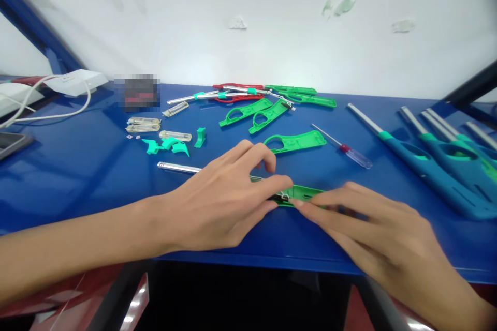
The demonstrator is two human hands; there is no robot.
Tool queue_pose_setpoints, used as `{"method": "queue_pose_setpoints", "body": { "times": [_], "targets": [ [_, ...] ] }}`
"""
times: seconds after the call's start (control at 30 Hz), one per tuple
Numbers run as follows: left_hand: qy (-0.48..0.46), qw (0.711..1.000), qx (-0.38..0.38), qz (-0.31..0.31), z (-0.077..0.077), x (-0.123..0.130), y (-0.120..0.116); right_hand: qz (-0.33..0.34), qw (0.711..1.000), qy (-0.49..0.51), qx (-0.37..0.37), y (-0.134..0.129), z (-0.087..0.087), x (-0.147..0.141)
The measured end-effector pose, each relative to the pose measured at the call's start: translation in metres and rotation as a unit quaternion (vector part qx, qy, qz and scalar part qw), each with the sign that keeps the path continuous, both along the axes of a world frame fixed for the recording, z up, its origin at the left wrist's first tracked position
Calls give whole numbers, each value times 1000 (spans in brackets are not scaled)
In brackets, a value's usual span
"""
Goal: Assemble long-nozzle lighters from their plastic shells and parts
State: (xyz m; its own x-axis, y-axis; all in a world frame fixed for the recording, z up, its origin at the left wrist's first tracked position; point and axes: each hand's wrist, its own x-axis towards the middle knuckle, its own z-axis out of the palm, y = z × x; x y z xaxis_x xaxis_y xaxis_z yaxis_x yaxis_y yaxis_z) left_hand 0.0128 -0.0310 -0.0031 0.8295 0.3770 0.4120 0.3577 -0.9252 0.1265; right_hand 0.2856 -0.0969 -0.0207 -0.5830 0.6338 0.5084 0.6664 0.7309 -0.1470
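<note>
Near the table's front edge lies a green lighter casing half (305,192), open side up, with a metal lighter tube (178,167) running out to the left. Inside it are a black part and a thin white wire (285,197). My left hand (229,194) reaches over the casing, thumb and index finger closed around its inner parts and hiding its middle. My right hand (373,227) grips the casing's right end, its thumb tip close to the white wire. Just behind my left fingers rests another green casing half (298,141).
A screwdriver (351,155) lies behind my right hand. Several blue lighters (419,165) are at the right. Turquoise trigger pieces (171,146) and clear fuel tanks (143,125) sit at the left. More metal tubes (209,95) and green casing halves (248,111) lie farther back, before the wall.
</note>
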Motion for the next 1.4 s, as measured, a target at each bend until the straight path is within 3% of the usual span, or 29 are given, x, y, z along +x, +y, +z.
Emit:
{"method": "queue_pose_setpoints", "body": {
  "times": [0.37,1.17,1.4],
  "targets": [
    [14,998,-56,-14,-1,4,2,-6,1000,27,-9,1,1,-2],
    [27,999,-24,-34,0,7,1,-1,1000,24,-13,1,2,-4],
    [35,998,37,-36,1,9,-1,0,1000,22,-15,0,3,-5]
  ]
}}
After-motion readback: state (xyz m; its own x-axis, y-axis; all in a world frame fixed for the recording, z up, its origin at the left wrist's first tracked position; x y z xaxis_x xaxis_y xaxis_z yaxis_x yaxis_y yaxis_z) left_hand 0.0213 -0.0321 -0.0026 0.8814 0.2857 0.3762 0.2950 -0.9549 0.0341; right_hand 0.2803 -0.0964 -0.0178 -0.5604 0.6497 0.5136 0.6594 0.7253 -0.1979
